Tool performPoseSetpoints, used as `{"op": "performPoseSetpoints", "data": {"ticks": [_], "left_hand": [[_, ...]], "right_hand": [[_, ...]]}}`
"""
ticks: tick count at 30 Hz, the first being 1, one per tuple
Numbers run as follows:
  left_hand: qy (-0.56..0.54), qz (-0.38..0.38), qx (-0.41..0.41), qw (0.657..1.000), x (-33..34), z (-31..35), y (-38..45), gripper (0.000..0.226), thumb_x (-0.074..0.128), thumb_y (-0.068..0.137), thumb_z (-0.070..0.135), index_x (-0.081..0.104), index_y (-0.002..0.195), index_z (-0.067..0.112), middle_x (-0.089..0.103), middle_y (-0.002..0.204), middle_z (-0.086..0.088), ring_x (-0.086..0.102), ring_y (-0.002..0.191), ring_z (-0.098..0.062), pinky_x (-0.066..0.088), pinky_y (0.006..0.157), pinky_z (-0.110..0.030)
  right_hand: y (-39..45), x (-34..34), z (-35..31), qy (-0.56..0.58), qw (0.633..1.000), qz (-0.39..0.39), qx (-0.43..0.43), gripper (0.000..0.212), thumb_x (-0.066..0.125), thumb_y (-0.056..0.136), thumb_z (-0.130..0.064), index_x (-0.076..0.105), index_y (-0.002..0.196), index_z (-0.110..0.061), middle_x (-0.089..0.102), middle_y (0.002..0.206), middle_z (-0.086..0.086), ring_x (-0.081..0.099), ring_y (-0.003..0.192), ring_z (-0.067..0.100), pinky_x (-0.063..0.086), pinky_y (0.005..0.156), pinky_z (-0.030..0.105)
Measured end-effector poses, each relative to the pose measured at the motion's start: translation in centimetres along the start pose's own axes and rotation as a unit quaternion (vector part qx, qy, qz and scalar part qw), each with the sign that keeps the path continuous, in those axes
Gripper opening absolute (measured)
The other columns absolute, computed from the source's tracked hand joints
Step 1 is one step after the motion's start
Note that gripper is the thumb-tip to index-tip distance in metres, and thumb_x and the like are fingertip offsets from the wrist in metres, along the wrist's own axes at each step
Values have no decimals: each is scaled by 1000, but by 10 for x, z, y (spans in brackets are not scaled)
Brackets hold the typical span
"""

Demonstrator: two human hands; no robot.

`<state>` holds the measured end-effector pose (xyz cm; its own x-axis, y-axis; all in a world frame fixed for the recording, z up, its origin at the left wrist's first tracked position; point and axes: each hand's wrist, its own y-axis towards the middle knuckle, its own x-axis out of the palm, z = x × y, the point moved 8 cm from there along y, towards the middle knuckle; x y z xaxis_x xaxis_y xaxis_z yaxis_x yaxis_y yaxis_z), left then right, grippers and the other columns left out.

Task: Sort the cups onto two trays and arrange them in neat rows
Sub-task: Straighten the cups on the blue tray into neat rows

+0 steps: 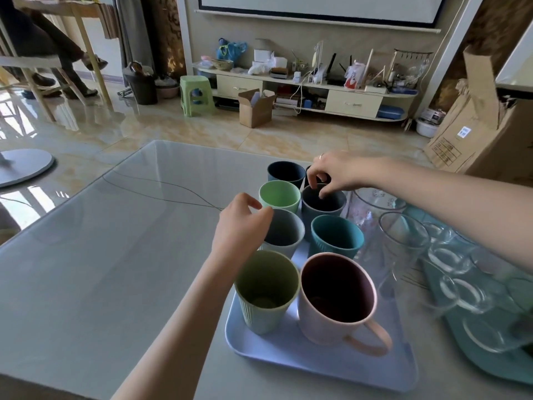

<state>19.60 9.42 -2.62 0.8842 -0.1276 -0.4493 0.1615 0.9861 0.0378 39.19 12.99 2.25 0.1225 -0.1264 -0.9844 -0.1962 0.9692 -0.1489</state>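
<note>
A light blue tray (288,353) holds two rows of coloured cups: an olive green cup (265,293), a pink mug (337,295), a grey cup (284,232), a teal cup (336,236), a mint cup (279,194), a dark grey-blue cup (323,202) and a navy cup (285,171). My left hand (240,226) holds the near-left rim of the grey cup with curled fingers. My right hand (334,173) pinches the far rim of the dark grey-blue cup and hides a further dark cup behind it. A teal tray (496,368) on the right carries several clear glasses (450,255).
A tall clear glass (375,203) stands between the trays. A thin wire (161,186) lies across the grey table (115,255), whose left half is bare. A large cardboard box (476,134) stands beyond the right edge, and a TV cabinet runs along the far wall.
</note>
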Motion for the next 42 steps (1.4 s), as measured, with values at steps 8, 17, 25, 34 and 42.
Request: {"op": "performPoseSetpoints", "data": {"ticks": [8,17,25,34,42], "left_hand": [[-3,6,-5,1000,-3,-1,0,22,56,83,30,55,102,20,46,79,15,50,68,-3,37,51,-18],[-5,2,-8,1000,-4,-1,1,22,56,82,29,55,102,19,46,79,14,50,70,-3,39,52,-21],[-4,4,-7,1000,-3,-3,2,20,56,81,29,55,100,20,45,78,16,48,70,-1,37,52,-20],[1,5,1,1000,-4,-2,3,17,56,83,28,54,97,20,45,78,14,48,70,-3,36,51,-20],[-1,-4,-3,1000,-4,-3,2,18,56,83,28,53,99,19,49,81,9,53,73,-8,46,59,-26]], "right_hand": [[9,9,1,25,999,11,17,11,62,85,-14,61,95,-20,49,76,-7,50,77,19,34,59,24],[15,13,-1,37,999,-3,5,7,66,85,-20,67,92,-19,50,73,-8,51,74,17,36,60,24],[8,7,7,34,998,41,18,9,62,85,-18,61,81,-26,47,69,-14,52,75,19,41,66,28],[-6,-12,3,50,996,62,31,14,70,79,-24,62,90,-23,53,74,-8,53,77,19,42,62,27],[-55,6,-52,81,989,-80,-98,23,75,76,-28,67,96,-36,48,61,-10,47,57,2,40,59,21]]}}
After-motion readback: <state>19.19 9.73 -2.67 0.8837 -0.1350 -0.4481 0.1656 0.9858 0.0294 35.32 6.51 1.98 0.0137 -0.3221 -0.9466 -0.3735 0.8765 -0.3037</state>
